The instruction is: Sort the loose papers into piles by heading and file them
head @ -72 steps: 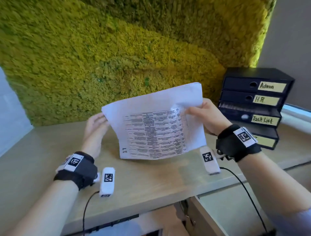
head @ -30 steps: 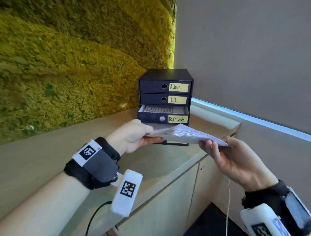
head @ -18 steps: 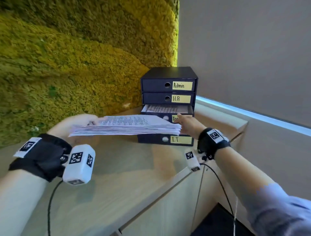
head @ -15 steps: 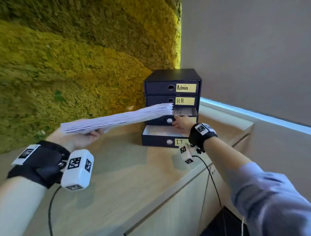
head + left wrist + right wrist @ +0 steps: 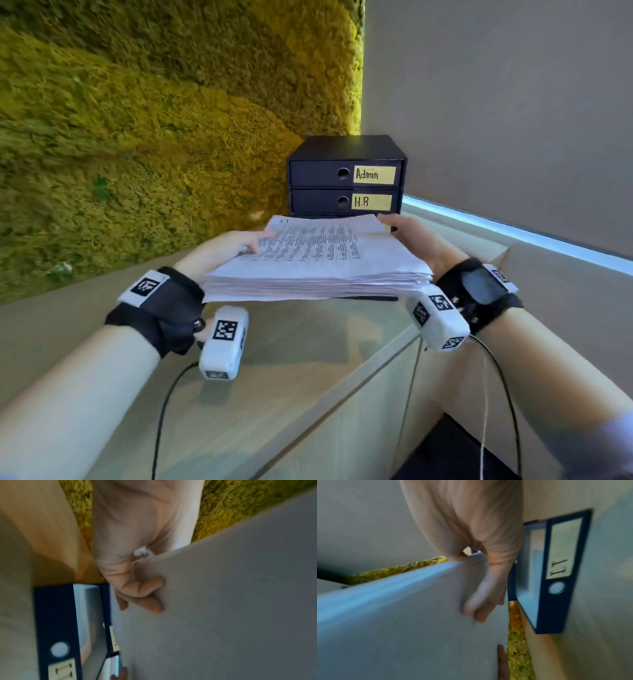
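A thick stack of printed papers point(image 5: 318, 260) hangs level in front of the dark drawer unit point(image 5: 346, 150), held by both hands. My left hand point(image 5: 236, 245) grips its left edge, thumb on top and fingers point(image 5: 147, 595) curled underneath. My right hand point(image 5: 411, 236) grips the right edge, its fingers point(image 5: 481, 605) under the stack point(image 5: 412, 622). The Admin drawer point(image 5: 318, 173) and the H.R drawer point(image 5: 318, 201) are closed. Below the papers point(image 5: 223, 601), the bottom drawer labelled IT point(image 5: 556, 574) stands pulled out, its front point(image 5: 56, 635) seen in both wrist views. The stack hides the lower drawers in the head view.
The unit stands in the corner of a pale wooden counter point(image 5: 291, 359), against a green moss wall point(image 5: 137, 120) and a grey wall point(image 5: 496, 102). The counter's front edge runs diagonally under my right wrist. Cables hang from both wrist cameras.
My right hand left the pulled-out IT drawer and took the stack's right edge. The stack, held only by my left hand and tilted before, now lies level in front of the drawers.
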`<state>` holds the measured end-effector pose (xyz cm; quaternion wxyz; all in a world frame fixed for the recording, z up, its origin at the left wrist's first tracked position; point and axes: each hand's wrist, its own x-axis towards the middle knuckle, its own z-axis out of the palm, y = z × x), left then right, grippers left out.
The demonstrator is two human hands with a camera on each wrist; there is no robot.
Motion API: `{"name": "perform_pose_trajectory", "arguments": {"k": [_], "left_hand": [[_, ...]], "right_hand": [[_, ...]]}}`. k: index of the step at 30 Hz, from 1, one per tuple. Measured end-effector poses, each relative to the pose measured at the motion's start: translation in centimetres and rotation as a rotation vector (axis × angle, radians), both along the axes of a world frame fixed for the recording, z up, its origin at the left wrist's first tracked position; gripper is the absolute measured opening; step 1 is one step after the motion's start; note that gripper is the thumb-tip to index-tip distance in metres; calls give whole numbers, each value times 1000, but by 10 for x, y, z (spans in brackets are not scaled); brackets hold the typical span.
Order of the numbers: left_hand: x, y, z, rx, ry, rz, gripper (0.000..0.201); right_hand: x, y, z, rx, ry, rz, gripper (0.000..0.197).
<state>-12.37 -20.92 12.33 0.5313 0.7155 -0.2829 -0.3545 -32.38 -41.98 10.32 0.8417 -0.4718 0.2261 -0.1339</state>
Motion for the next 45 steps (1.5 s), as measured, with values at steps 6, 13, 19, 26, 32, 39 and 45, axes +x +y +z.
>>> {"name": "perform_pose_trajectory", "arguments": {"k": [6,13,19,26,32,39,45], "left_hand": [[-8,-44,-25,-130,451,62,35],[-6,-74,-39,-183,384,188,24],[19,-80,-85,160,-359,285,15],[10,-67,-90,402,-573,5,53],[5,-75,-91,382,-522,-41,69],[39,-25,-101,924,-751,-301,73],[50,33,-111,1091,-742,-471,95]], "right_hand": [[-47,-11,-22,379,-81,23,45],[-39,-23,-16,310,-55,-86,45],[25,-33,-58,84,104,-205,48],[37,-26,-62,-1001,567,-186,48],[68,0,-70,-1169,697,255,30],[120,-41,-68,-1194,756,124,14],[156,-74,-73,-1333,842,140,20]]}}
